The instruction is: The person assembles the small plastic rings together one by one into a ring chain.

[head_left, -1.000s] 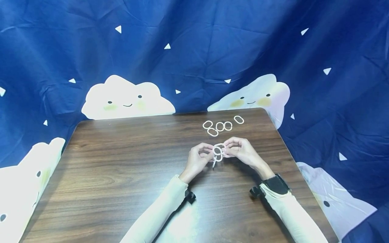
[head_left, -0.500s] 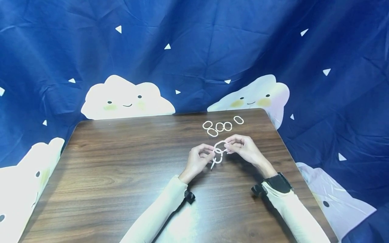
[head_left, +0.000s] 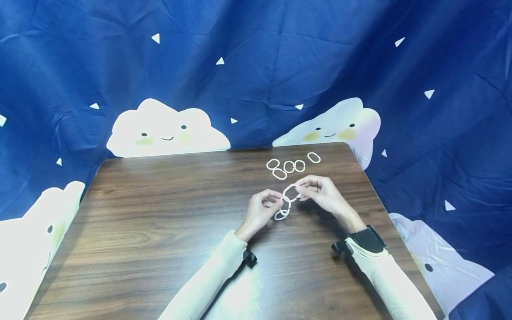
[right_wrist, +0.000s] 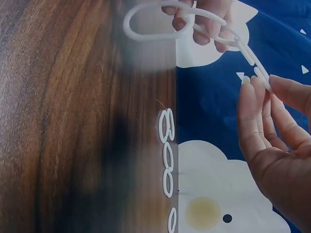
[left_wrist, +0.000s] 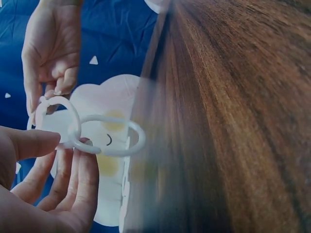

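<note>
Three white plastic chain links are joined between the hands, over the wooden table. My right hand (head_left: 326, 198) pinches the upper link (head_left: 284, 192) between thumb and fingertips; its gap shows beside the fingers in the right wrist view. Looped through it is the middle link (head_left: 290, 206), which my left hand (head_left: 260, 212) pinches at its side. From the middle link a third link (right_wrist: 127, 23) dangles freely. Part of the middle link is hidden behind the left fingertips in the right wrist view.
Several loose white links (head_left: 308, 157) lie near the back edge of the brown wooden table (head_left: 160, 231), beyond the hands. Behind the table hangs a blue curtain (head_left: 256, 80) with cloud and triangle prints.
The right hand has drawn the upper link slightly up and right, so the links are spread apart. The dangling link has swung round and shows its oval. The left hand stays nearly in place.
</note>
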Demonstrator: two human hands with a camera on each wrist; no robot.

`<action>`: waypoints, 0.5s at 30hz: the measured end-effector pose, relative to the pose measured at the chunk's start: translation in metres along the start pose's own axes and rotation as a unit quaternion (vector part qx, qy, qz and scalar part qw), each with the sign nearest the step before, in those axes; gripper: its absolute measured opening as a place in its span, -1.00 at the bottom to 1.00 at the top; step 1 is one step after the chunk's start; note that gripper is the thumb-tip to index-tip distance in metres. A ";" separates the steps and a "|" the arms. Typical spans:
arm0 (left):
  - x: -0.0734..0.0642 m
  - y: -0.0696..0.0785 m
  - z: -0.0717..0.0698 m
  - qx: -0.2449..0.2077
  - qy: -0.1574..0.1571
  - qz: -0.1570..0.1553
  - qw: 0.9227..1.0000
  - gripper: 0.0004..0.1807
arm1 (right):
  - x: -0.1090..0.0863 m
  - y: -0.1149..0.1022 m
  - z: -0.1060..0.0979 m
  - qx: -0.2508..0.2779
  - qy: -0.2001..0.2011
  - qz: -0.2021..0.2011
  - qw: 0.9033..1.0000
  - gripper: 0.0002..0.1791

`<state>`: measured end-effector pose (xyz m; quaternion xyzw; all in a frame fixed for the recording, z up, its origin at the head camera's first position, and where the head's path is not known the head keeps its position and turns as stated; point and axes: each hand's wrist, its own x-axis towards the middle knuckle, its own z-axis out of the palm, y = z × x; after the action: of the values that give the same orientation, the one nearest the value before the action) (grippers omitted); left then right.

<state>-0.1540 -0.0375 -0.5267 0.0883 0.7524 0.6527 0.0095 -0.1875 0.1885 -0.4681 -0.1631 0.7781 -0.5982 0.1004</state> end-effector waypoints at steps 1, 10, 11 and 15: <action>0.000 0.000 0.000 0.004 0.002 -0.001 1.000 -0.83 | 0.000 0.000 0.001 -0.001 -0.001 0.000 1.000 -0.70; -0.002 0.001 -0.001 0.011 0.002 -0.009 1.000 -0.82 | -0.002 -0.001 0.003 -0.010 -0.006 0.002 1.000 -0.74; -0.002 0.001 -0.001 0.010 0.002 -0.007 1.000 -0.82 | -0.002 -0.001 0.003 -0.010 -0.009 0.002 1.000 -0.74; -0.003 0.000 -0.001 0.000 0.000 -0.002 1.000 -0.78 | -0.004 0.000 0.004 -0.009 -0.020 -0.001 1.000 -0.75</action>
<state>-0.1516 -0.0392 -0.5266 0.0869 0.7528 0.6524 0.0112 -0.1819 0.1865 -0.4693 -0.1762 0.7812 -0.5880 0.1139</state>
